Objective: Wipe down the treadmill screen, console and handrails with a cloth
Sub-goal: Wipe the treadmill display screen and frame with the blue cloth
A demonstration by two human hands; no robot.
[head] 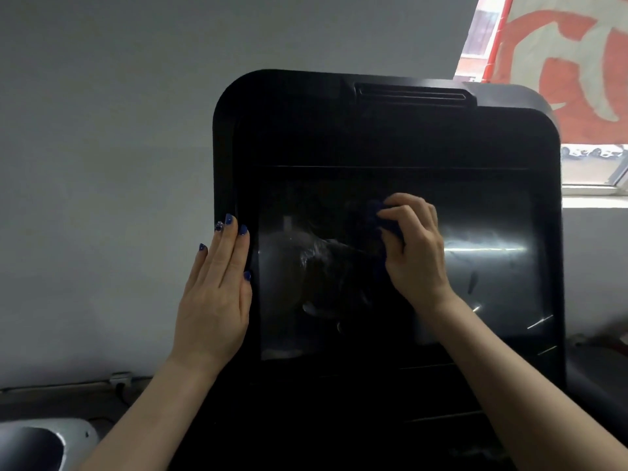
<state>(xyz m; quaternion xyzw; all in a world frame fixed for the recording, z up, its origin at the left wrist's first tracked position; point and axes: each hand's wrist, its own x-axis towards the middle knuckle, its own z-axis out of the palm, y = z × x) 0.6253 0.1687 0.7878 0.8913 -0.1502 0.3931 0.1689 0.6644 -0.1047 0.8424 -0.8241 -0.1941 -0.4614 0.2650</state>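
The black treadmill console point(339, 130) fills the middle of the view, with its dark glossy screen point(482, 266) in the lower half. My right hand point(416, 249) grips a dark blue cloth point(380, 217) and holds it against the upper middle of the screen. Only a small part of the cloth shows past the fingers. My left hand point(217, 290) lies flat with straight fingers on the console's left edge, beside the screen. Smears and light streaks show on the glass. No handrails are in view.
A grey wall point(102, 164) stands behind the console. A window with a red and white banner point(560, 62) is at the upper right. A white and grey curved object point(40, 440) sits at the lower left, and a cable with a socket point(119, 380) runs along the wall's base.
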